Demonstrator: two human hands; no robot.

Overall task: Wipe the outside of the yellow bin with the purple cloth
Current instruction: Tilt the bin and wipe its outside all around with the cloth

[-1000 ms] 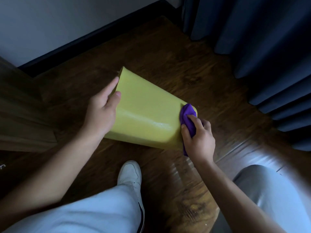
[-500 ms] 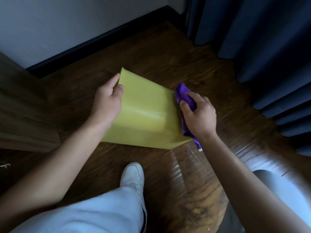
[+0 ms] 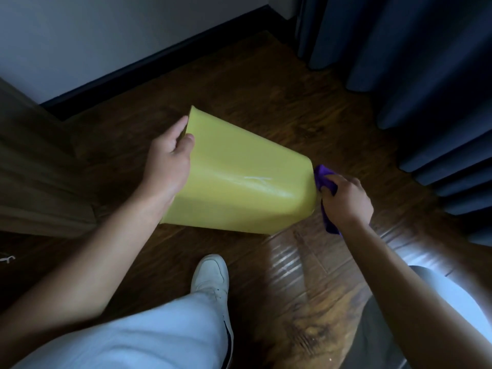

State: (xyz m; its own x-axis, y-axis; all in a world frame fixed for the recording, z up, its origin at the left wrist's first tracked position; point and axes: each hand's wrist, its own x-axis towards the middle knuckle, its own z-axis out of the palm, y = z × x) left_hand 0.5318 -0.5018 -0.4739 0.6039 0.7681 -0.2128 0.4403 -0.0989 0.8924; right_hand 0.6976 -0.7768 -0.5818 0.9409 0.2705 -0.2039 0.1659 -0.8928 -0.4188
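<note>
The left hand (image 3: 167, 166) grips the tipped yellow bin (image 3: 239, 182); the right hand (image 3: 346, 201) squeezes the purple cloth (image 3: 323, 177), rubbing the bottom end. Next, turn the bin.

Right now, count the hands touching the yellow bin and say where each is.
2. The left hand holds the yellow bin at its wide end, thumb on top. The right hand presses the purple cloth against the narrow end; its fingers behind the bin are hidden.
</note>
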